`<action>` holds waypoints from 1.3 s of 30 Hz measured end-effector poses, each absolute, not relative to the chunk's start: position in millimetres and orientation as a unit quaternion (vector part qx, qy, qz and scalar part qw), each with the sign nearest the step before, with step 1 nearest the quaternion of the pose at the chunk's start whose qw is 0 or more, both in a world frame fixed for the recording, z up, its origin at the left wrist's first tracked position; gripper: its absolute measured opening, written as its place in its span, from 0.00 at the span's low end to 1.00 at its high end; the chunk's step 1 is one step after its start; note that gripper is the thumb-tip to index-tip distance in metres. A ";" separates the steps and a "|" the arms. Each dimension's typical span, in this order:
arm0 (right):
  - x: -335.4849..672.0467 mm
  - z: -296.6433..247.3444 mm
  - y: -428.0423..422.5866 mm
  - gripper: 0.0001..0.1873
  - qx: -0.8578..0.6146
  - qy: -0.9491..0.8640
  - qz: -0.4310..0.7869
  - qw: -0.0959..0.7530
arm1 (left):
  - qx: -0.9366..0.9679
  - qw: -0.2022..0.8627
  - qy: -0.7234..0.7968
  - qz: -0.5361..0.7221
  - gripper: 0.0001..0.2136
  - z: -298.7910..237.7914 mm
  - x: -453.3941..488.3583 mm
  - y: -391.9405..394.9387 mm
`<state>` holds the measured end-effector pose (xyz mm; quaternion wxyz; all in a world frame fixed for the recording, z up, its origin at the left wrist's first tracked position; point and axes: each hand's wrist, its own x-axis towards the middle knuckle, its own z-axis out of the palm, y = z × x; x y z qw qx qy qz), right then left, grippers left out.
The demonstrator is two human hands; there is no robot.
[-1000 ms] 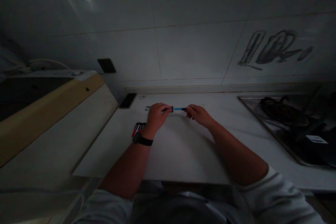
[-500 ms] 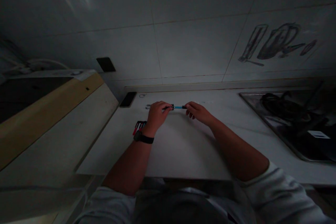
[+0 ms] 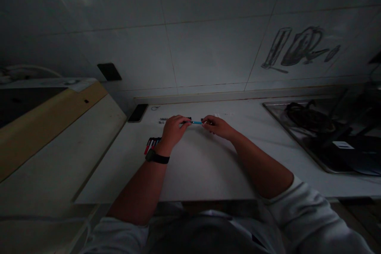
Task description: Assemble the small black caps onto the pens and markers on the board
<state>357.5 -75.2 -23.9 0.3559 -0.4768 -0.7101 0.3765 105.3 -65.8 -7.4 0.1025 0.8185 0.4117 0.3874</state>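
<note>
A thin blue and black pen (image 3: 197, 122) is held level between my two hands above the white counter. My left hand (image 3: 175, 127) pinches its left end, thumb against fingers. The right end is in the closed fingers of my right hand (image 3: 218, 126), which hide its tip. Small dark coil-like pieces (image 3: 163, 120) lie left of my left hand. Behind its fingertips is a row of tiny black pieces (image 3: 189, 118). Several red, blue and black pen-like pieces (image 3: 151, 145) lie side by side by my left wrist, partly covered by it.
A dark phone (image 3: 137, 113) lies at the counter's back left, with a small ring-like item (image 3: 154, 108) beside it. Small pale pieces (image 3: 217, 115) lie behind my right hand. On the right is a gas hob (image 3: 297, 135) with dark objects on it. A cabinet (image 3: 59, 147) borders the left.
The camera view has shifted, so the counter sits farther left. My hands are slightly closer together on the pen, and less of its right end shows.
</note>
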 end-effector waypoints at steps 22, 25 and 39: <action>372.5 -14.1 -71.4 0.14 -0.582 -0.721 0.189 0.325 | 0.796 0.263 0.448 0.312 0.06 -11.5 84.9 -54.2; 369.1 -14.6 -72.5 0.14 -0.575 -0.729 0.199 0.313 | 0.828 0.223 0.439 0.270 0.05 -8.3 92.2 -63.4; 362.4 -23.8 -72.8 0.15 -0.556 -0.754 0.192 0.292 | 0.722 0.277 0.454 0.442 0.11 19.1 55.5 -55.3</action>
